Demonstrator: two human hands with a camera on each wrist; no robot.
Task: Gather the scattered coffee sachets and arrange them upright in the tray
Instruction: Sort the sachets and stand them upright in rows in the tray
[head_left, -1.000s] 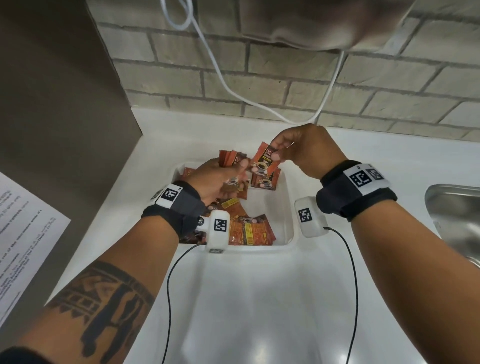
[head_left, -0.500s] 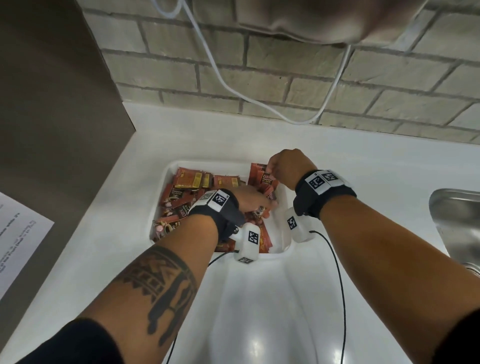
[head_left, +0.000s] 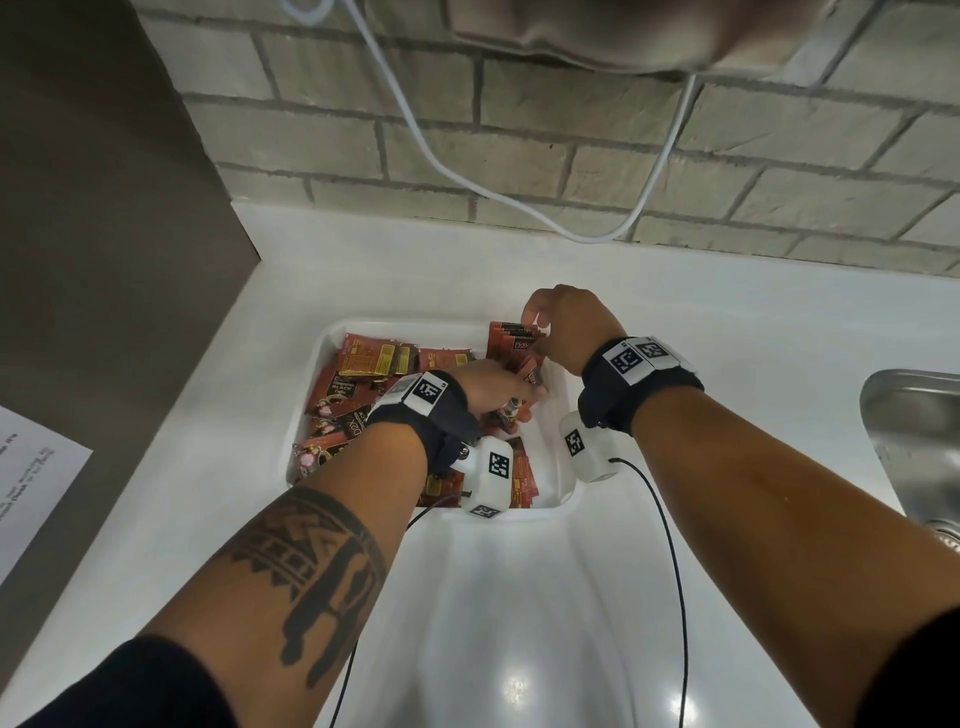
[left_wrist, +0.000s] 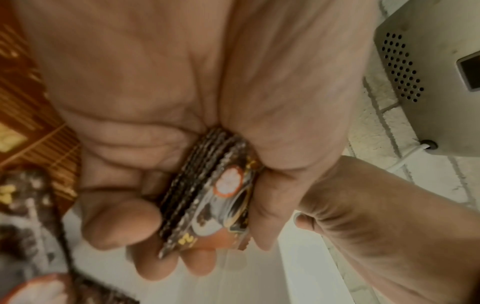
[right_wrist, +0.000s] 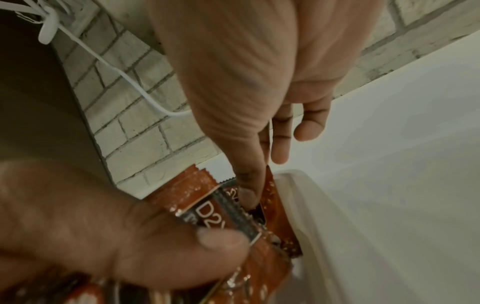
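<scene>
A white tray (head_left: 415, 318) on the counter holds many red-brown coffee sachets. Several loose sachets (head_left: 363, 364) lie flat in its left half. A few upright sachets (head_left: 511, 340) stand in the far right corner. My right hand (head_left: 537, 325) pinches their tops; in the right wrist view its thumb (right_wrist: 221, 240) presses a "D2X" sachet (right_wrist: 207, 209) while the index fingertip (right_wrist: 246, 195) dips between sachets. My left hand (head_left: 511, 395) is inside the tray just before them, fingers curled round a stack of sachets (left_wrist: 207, 195).
A steel sink (head_left: 914, 441) lies at the right edge. A dark panel (head_left: 104, 208) with a printed sheet (head_left: 31, 483) stands on the left. A white cable (head_left: 441, 161) hangs along the brick wall under a grey appliance (head_left: 597, 31).
My right hand has lowered the sachet it held up over the tray into the far right corner. My left hand moved right with its stack, close beside the right hand.
</scene>
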